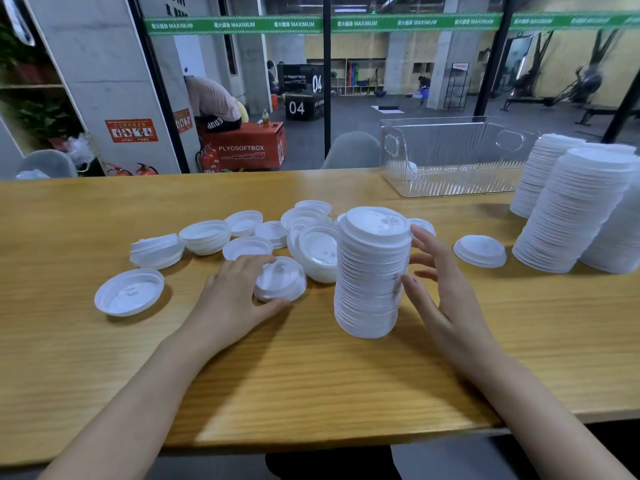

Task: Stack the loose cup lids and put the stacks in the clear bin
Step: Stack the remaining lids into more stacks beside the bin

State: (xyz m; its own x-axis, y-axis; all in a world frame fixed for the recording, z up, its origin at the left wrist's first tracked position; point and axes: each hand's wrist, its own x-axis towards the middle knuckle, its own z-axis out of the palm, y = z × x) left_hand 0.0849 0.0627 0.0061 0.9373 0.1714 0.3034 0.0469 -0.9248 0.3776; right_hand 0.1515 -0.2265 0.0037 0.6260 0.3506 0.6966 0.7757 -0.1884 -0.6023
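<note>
A tall stack of white cup lids (372,271) stands mid-table. My right hand (440,292) is beside its right side, fingers spread and relaxed, fingertips touching or nearly touching it. My left hand (239,296) grips a loose lid (280,280) lying on the table, thumb on its near edge and fingers over its far side. Several loose lids (242,237) lie scattered behind and left, some upside down. One upturned lid (129,292) lies at the left, another lid (479,250) to the right. The clear bin (450,157) stands at the back right.
Tall finished lid stacks (575,213) stand at the table's right edge beside the bin. The wooden table (311,375) runs to a near edge at the bottom. Behind a glass wall is a gym with people and boxes.
</note>
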